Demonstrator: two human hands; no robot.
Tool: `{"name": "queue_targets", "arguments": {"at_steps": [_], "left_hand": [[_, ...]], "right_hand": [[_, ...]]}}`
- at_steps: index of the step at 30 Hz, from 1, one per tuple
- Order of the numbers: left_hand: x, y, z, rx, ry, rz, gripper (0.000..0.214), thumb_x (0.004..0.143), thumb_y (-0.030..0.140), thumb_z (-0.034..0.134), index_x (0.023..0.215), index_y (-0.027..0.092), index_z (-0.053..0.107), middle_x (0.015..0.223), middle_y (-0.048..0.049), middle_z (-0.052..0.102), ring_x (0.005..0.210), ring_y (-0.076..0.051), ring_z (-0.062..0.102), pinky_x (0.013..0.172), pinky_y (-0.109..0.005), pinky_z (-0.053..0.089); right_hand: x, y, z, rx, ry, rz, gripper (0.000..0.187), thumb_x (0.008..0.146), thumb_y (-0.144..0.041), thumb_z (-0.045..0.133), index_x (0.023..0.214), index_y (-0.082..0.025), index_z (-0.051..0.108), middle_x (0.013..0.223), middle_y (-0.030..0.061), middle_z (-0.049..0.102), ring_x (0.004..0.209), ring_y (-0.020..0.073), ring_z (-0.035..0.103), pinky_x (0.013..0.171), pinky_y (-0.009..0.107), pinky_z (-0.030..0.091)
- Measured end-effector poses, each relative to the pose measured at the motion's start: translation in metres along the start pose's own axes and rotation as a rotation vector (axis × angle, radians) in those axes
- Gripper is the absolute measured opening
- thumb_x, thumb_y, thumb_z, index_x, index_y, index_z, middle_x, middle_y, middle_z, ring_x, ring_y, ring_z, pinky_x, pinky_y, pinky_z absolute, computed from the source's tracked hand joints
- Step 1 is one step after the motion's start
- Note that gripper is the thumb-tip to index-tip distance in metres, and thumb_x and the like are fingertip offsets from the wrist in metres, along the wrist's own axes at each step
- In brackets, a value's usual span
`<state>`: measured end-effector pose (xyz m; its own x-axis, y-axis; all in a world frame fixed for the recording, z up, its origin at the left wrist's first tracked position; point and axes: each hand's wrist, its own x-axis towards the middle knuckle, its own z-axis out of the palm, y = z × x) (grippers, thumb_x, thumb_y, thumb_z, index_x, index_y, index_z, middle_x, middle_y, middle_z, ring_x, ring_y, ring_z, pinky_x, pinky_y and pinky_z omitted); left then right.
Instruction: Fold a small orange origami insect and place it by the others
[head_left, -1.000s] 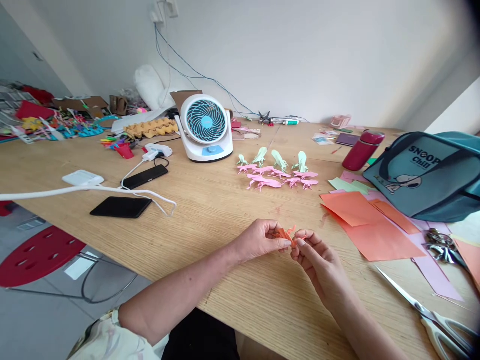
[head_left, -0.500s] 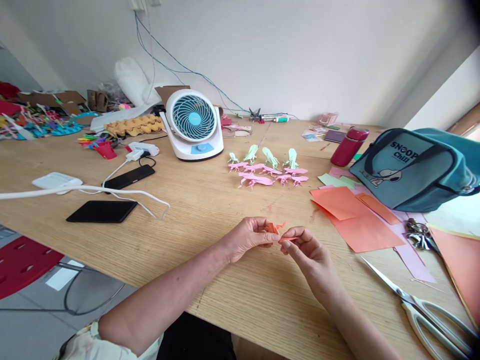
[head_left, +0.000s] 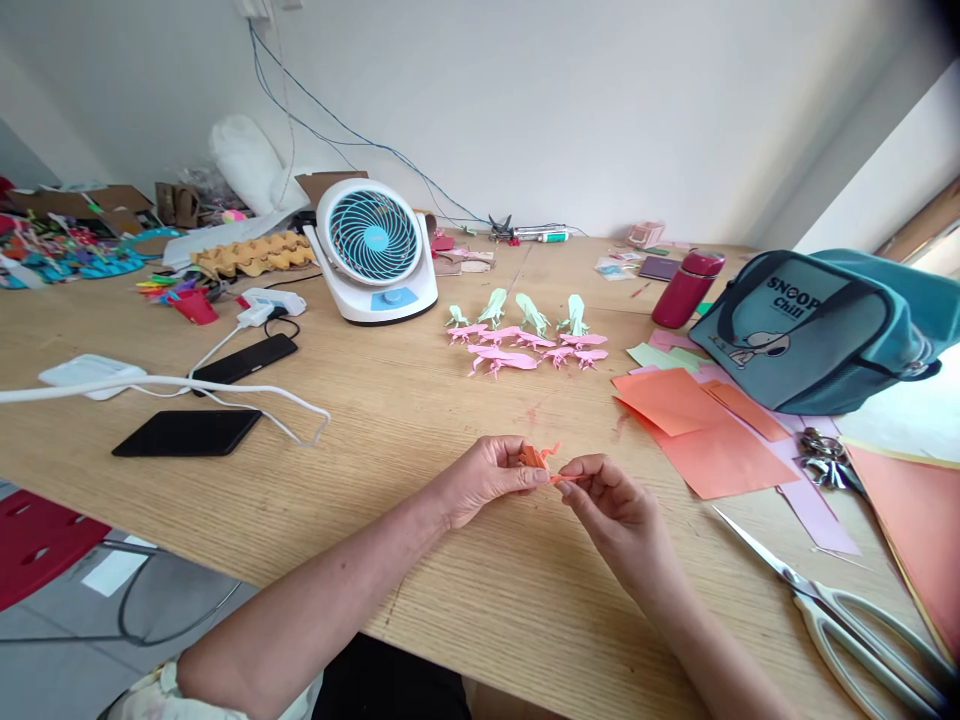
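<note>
A small folded orange paper figure (head_left: 541, 459) is pinched between both hands just above the wooden table (head_left: 420, 400). My left hand (head_left: 487, 476) grips its left part with thumb and fingers closed. My right hand (head_left: 611, 505) pinches a thin point on its right side. Beyond the hands lie several pink paper figures (head_left: 525, 350) and a few pale green paper figures (head_left: 532, 312). Orange paper sheets (head_left: 697, 430) lie to the right.
A white desk fan (head_left: 373, 250), two black phones (head_left: 186, 432) with a white cable, a maroon flask (head_left: 686, 288) and a teal bag (head_left: 817, 330) stand around. Large scissors (head_left: 840, 600) lie at the near right, smaller scissors (head_left: 821, 455) beside the bag. Craft clutter fills the far left.
The view has shifted right and slightly down. Both hands keep pinching the orange figure; the right fingers have pulled a thin point of it outward.
</note>
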<state>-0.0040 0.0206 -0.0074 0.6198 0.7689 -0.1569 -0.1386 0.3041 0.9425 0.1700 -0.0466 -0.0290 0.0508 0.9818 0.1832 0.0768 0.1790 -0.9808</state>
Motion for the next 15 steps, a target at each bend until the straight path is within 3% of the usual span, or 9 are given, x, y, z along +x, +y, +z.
{"name": "queue_targets", "arguments": {"at_steps": [4, 9, 15], "left_hand": [[-0.0001, 0.0011, 0.0003, 0.005, 0.0, 0.002, 0.03, 0.066, 0.035, 0.085, 0.069, 0.013, 0.066, 0.066, 0.003, 0.057, 0.063, -0.007, 0.048, 0.064, -0.02, 0.036], [0.0002, 0.0004, -0.0016, -0.016, 0.053, -0.025, 0.029, 0.06, 0.032, 0.089, 0.069, 0.012, 0.069, 0.067, 0.0016, 0.061, 0.064, -0.007, 0.049, 0.064, -0.021, 0.036], [0.0002, 0.001, -0.0033, -0.041, 0.058, -0.042, 0.034, 0.057, 0.031, 0.091, 0.077, 0.013, 0.071, 0.073, 0.0004, 0.066, 0.07, -0.009, 0.057, 0.07, -0.022, 0.041]], "right_hand": [[-0.0015, -0.0017, -0.0012, -0.077, 0.052, -0.017, 0.01, 0.088, -0.035, 0.068, 0.086, -0.025, 0.066, 0.077, 0.0002, 0.061, 0.069, 0.0149, 0.053, 0.065, 0.03, 0.041], [0.0004, 0.0013, -0.0029, 0.011, -0.014, 0.09, 0.018, 0.085, -0.04, 0.071, 0.085, -0.024, 0.064, 0.078, 0.0006, 0.061, 0.069, 0.015, 0.054, 0.063, 0.029, 0.041], [0.0044, 0.0037, -0.0053, 0.018, -0.054, 0.027, 0.019, 0.083, -0.041, 0.073, 0.083, -0.023, 0.065, 0.077, 0.0007, 0.058, 0.069, 0.0151, 0.052, 0.063, 0.029, 0.041]]}}
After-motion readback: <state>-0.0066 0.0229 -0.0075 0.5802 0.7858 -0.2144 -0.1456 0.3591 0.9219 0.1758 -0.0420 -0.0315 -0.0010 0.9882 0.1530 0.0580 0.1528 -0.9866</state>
